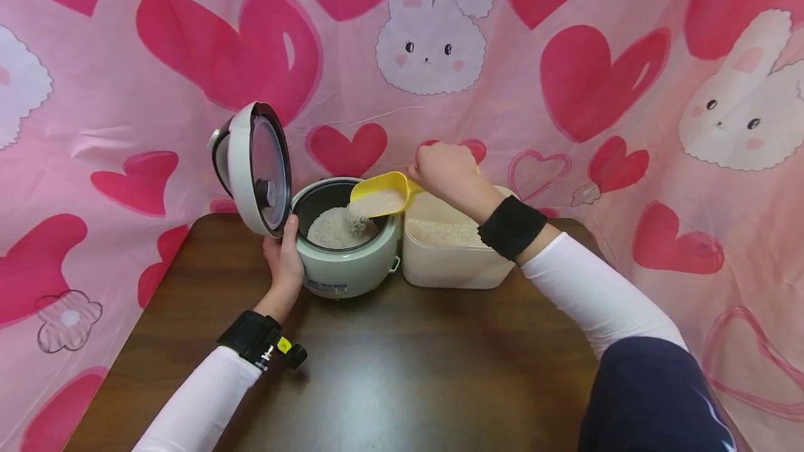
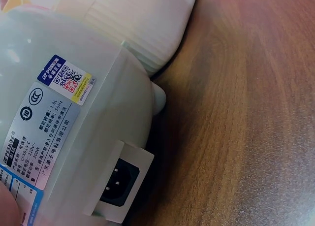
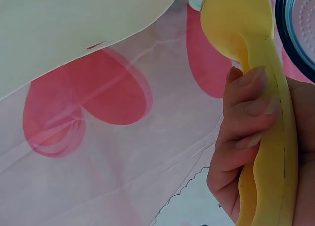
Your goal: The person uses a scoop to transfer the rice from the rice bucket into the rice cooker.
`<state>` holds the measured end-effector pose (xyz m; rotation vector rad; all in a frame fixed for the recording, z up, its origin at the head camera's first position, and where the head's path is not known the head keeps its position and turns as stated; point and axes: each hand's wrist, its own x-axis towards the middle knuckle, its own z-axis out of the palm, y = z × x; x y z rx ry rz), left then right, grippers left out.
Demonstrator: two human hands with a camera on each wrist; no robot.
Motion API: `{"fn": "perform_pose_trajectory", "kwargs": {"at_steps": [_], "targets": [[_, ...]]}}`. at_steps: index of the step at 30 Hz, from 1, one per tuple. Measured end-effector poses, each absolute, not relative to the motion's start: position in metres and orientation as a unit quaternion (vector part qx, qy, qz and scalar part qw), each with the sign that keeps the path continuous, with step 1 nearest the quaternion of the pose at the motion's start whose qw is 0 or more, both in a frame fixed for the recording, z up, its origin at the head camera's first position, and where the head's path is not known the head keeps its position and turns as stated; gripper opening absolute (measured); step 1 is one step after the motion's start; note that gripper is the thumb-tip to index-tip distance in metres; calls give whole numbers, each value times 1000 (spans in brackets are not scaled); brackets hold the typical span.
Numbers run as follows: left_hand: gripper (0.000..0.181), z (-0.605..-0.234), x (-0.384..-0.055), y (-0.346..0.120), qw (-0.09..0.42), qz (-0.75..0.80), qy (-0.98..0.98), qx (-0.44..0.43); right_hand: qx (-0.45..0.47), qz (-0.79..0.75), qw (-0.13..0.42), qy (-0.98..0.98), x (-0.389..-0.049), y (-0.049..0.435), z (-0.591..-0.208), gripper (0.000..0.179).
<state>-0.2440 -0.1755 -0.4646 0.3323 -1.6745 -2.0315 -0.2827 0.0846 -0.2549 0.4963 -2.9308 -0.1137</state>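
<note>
A pale green rice cooker (image 1: 345, 274) stands with its lid (image 1: 241, 169) raised to the left and white rice (image 1: 336, 229) in its dark pot. My left hand (image 1: 285, 264) rests against the cooker's left side, below the lid, thumb extended up by the rim. Its other fingers are partly hidden. In the left wrist view the cooker body (image 2: 98, 127) shows labels and a power socket. My right hand (image 1: 449, 173) grips the handle of a yellow scoop (image 1: 392, 183), seen closely in the right wrist view (image 3: 268, 113). The scoop is tilted over the pot, rice spilling off its lip.
A whitish rice bin (image 1: 458, 270) with rice inside stands right of the cooker, beneath my right forearm. Both sit toward the back of a brown wooden table (image 1: 402, 361). A pink cloth (image 1: 352, 89) with hearts and rabbits hangs behind.
</note>
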Motion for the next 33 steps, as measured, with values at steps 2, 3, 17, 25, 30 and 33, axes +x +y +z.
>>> {"fn": "perform_pose_trajectory", "kwargs": {"at_steps": [2,3,17,25,30,33], "targets": [[55,-464,-244,-176,242,-744,-611,121,164,-41,84,-982,-283,81,-255,41],[55,-463,-245,-176,243,-744,-610,122,163,-40,85,-982,-284,80,-255,41],[55,-461,-245,-175,240,-748,-605,129,170,-52,107,-978,-282,74,-258,47],[54,-461,-244,-176,239,-745,-609,132,184,-55,116,-975,-282,72,-263,50],[54,-464,-243,-175,241,-740,-614,131,195,-56,120,-972,-281,72,-270,50],[54,-464,-243,-175,241,-743,-611,130,200,-55,124,-970,-282,73,-273,48]]}}
